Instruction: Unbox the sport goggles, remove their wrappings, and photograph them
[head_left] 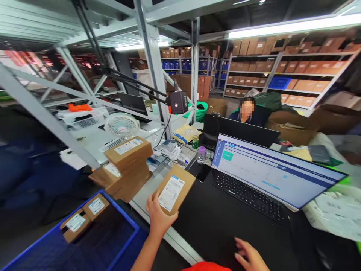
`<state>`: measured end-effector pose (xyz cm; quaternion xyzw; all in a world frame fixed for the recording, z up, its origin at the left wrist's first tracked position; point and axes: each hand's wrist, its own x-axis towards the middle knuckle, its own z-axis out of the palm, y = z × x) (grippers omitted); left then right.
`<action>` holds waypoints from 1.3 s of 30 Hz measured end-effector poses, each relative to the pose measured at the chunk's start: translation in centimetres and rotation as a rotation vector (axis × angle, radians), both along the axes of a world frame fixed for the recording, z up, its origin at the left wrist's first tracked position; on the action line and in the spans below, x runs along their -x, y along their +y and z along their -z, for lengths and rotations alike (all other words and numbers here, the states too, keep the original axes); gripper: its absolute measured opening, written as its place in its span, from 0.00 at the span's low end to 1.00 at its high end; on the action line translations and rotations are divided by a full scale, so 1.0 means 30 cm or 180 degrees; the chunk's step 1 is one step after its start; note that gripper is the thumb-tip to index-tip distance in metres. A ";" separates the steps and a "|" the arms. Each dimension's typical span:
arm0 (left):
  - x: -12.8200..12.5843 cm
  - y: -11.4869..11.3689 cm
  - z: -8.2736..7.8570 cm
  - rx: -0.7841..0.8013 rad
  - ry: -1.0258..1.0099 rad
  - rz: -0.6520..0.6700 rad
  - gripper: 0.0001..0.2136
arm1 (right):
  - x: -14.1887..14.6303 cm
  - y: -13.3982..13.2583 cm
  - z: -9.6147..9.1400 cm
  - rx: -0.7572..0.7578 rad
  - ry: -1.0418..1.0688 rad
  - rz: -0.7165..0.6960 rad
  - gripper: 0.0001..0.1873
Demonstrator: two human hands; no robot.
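Head view: a labelled cardboard box (186, 180) is held by the left hand (160, 216), fingers wrapped round its near end, over the desk edge and black mat (208, 222). Whether its underside is touching the mat can't be told. Nothing is seen held by the right hand (249, 256); its fingers are loosely bent and apart, low over the mat.

Risks, judged: the box is gripped at one end only and tilted, so it could be tipped or dropped by a slack grip. The smartphone (203, 173) and purple-lidded bottle (201, 157), just past its far corner, could be knocked by a wide swing. The stacked cartons (135, 184) are unevenly piled; the top one could be shoved off if bumped.

Containers: two labelled small boxes (96, 207) are held in the blue crate (120, 209), side by side near its far rim; its depths are too dark to read. An orange item (79, 107) is lodged in the white basket (94, 121). The bottle's contents can't be made out.
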<state>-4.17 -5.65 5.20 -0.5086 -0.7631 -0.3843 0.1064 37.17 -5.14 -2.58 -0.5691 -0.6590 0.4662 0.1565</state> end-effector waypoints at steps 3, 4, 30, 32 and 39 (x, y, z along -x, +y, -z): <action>-0.217 0.034 -0.054 -0.0273 -0.0227 0.0225 0.53 | 0.144 0.078 -0.091 0.0197 0.1159 -0.0002 0.52; -0.288 0.042 -0.072 -0.0333 -0.0255 0.0343 0.53 | 0.194 0.099 -0.132 0.0256 0.1525 0.0130 0.60; -0.639 0.115 -0.029 0.2606 -0.5015 0.2229 0.44 | -0.302 -0.101 -0.249 -0.0590 0.0513 0.1563 0.47; -0.627 0.118 0.038 0.2512 -0.4500 0.1768 0.45 | -0.502 -0.191 -0.212 -0.0669 -0.0866 0.2514 0.42; -0.632 0.154 0.151 0.2334 -0.3301 0.1604 0.50 | -0.915 -0.350 -0.138 0.0304 -0.1081 0.3036 0.27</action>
